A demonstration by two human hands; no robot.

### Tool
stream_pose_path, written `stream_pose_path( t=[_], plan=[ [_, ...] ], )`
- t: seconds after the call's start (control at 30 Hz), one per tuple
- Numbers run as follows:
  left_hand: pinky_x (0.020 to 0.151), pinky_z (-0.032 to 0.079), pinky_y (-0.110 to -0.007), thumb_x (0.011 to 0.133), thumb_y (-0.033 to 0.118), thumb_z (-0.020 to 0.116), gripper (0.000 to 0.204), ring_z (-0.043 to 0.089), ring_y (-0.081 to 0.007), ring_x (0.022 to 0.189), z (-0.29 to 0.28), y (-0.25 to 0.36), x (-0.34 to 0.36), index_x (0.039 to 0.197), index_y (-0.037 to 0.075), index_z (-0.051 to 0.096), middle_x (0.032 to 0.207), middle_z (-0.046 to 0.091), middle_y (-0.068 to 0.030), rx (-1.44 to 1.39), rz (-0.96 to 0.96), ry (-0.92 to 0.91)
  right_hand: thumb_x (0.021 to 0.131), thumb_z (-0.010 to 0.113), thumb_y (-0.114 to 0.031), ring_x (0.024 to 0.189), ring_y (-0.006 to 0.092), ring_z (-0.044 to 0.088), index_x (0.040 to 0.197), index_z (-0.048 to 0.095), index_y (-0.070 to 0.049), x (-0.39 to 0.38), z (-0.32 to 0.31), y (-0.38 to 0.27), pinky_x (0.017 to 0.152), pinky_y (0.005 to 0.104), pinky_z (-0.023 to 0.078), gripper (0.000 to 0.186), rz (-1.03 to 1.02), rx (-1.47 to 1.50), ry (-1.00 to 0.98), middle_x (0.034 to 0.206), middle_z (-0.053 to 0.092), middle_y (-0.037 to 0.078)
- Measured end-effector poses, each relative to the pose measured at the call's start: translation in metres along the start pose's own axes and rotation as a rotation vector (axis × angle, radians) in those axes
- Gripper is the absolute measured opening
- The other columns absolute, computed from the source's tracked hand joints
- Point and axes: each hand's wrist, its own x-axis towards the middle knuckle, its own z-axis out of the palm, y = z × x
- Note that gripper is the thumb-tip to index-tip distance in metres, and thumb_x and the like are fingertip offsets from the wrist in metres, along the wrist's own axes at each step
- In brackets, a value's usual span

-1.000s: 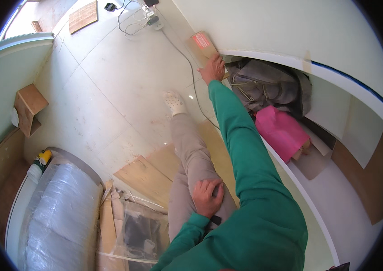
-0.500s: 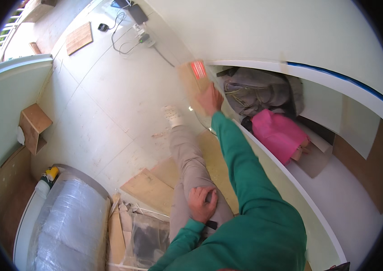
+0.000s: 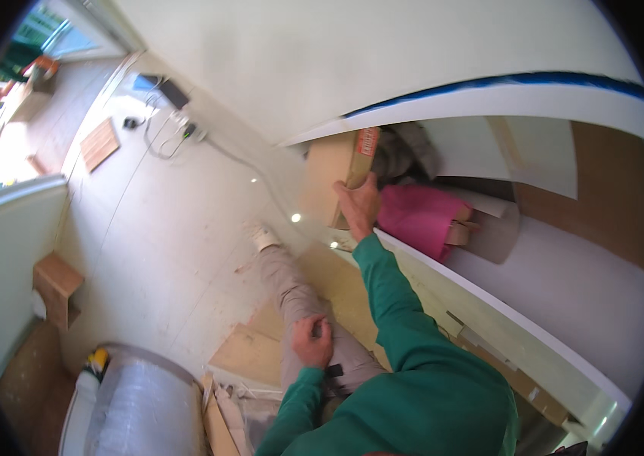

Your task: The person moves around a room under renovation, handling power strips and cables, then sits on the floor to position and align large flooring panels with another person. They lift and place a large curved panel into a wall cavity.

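Note:
My right hand (image 3: 358,204) is closed on the near edge of a brown cardboard box (image 3: 324,178) with a red-and-white label. The box sits tilted at the left end of a long low opening in the white wall unit (image 3: 501,323), partly in front of a grey bag (image 3: 406,156). Just right of that hand, inside the opening, lies a bright pink cloth or bag (image 3: 419,220). My left hand (image 3: 312,340) rests on my thigh, thumb apart from the fingers, and I see nothing held in it.
Cables and a power strip (image 3: 189,129) lie on the tiled floor near a wooden board (image 3: 99,144). A small wooden box frame (image 3: 57,285) stands by the left wall. Plastic-wrapped padding (image 3: 143,406) and flat cardboard (image 3: 250,353) are close by. Another person (image 3: 22,64) shows outside.
The cardboard box has moved with my right hand from above the floor to the wall unit's opening, now covering part of the grey bag. My left hand stays on my thigh. The view has shifted.

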Motion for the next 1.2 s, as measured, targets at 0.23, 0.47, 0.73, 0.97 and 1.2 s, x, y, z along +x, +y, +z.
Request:
stream_pose_path(
  t=[0.23, 0.47, 0.73, 0.97, 1.2],
  plan=[
    [0.076, 0.051, -0.041, 0.086, 0.016, 0.073, 0.008, 0.063, -0.0300, 0.082, 0.027, -0.012, -0.005, 0.093, 0.011, 0.072, 0.086, 0.066, -0.0083, 0.078, -0.040, -0.071, 0.070, 0.078, -0.031, 0.104, 0.0415, 0.070, 0.128, 0.058, -0.007, -0.004, -0.166, -0.002, 0.090, 0.0497, 0.055, 0.066, -0.219, -0.106, -0.005, 0.110, 0.072, 0.022],
    [0.078, 0.053, -0.041, 0.084, 0.023, 0.074, 0.017, 0.067, -0.0301, 0.081, 0.031, -0.006, -0.004, 0.095, 0.011, 0.075, 0.086, 0.070, -0.0113, 0.140, -0.051, -0.198, 0.071, 0.073, -0.024, 0.117, 0.0393, 0.066, 0.139, 0.058, -0.013, 0.065, -0.353, -0.042, 0.099, 0.0484, 0.053, 0.071, -0.513, -0.247, 0.202, 0.127, 0.069, 0.018],
    [0.062, 0.055, -0.032, 0.092, 0.014, 0.070, 0.019, 0.071, -0.0165, 0.070, -0.009, -0.088, 0.068, 0.107, 0.005, 0.076, 0.083, 0.075, -0.0096, -0.345, -0.396, -0.453, 0.072, 0.075, -0.019, 0.131, 0.0396, 0.054, 0.148, 0.054, -0.019, 0.225, -0.476, -0.043, 0.111, 0.0484, 0.046, 0.078, -0.739, -0.334, 0.286, 0.141, 0.060, 0.017],
    [0.059, 0.057, -0.031, 0.094, 0.016, 0.067, 0.017, 0.069, -0.0157, 0.064, -0.168, -0.097, 0.133, 0.104, 0.004, 0.076, 0.083, 0.075, -0.0090, -0.114, -0.435, -0.063, 0.084, 0.075, -0.038, 0.130, 0.0421, 0.054, 0.141, 0.056, -0.001, 0.260, -0.440, 0.010, 0.110, 0.0508, 0.042, 0.071, -0.974, -0.513, 0.732, 0.139, 0.060, 0.022],
    [0.070, 0.060, -0.036, 0.086, 0.014, 0.073, 0.021, 0.073, -0.0222, 0.071, -0.328, -0.051, 0.132, 0.105, 0.009, 0.076, 0.084, 0.074, -0.0116, 0.044, -0.334, 0.200, 0.084, 0.076, -0.009, 0.141, 0.0425, 0.044, 0.155, 0.038, -0.002, 0.087, -0.391, -0.024, 0.120, 0.0513, 0.034, 0.081, -0.650, -0.237, 0.674, 0.155, 0.044, 0.023]
  ],
)
